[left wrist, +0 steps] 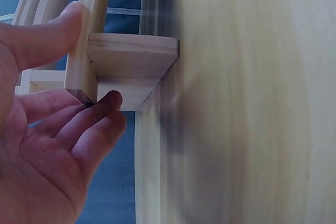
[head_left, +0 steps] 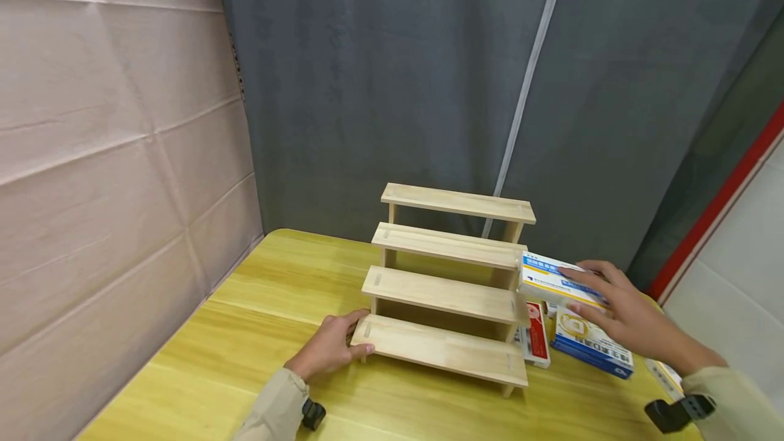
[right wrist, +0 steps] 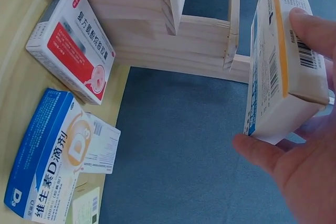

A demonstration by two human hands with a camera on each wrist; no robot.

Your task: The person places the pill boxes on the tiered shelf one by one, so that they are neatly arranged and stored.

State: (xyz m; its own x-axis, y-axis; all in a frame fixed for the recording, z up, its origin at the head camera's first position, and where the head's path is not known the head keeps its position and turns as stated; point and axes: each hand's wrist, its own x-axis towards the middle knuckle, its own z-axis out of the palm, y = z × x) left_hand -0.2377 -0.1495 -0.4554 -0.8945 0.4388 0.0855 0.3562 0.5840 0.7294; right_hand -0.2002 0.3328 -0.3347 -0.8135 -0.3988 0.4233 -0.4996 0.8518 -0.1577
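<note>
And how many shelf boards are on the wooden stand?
4: top board at the back, then second board and third board stepping down, lowest board in front, gripped by the left hand. None looks hidden.

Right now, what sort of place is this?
Probably a makeshift staging corner, perhaps for a mock shop display: a grey cloth backdrop and a creased pale sheet hang around a stepped wooden rack. The pictures don't show what building it is in.

Low in the head view, left of centre, the left hand pinches, the left forearm slanted from the bottom edge; at lower right, the right hand grips, the right forearm angled from the corner.
</note>
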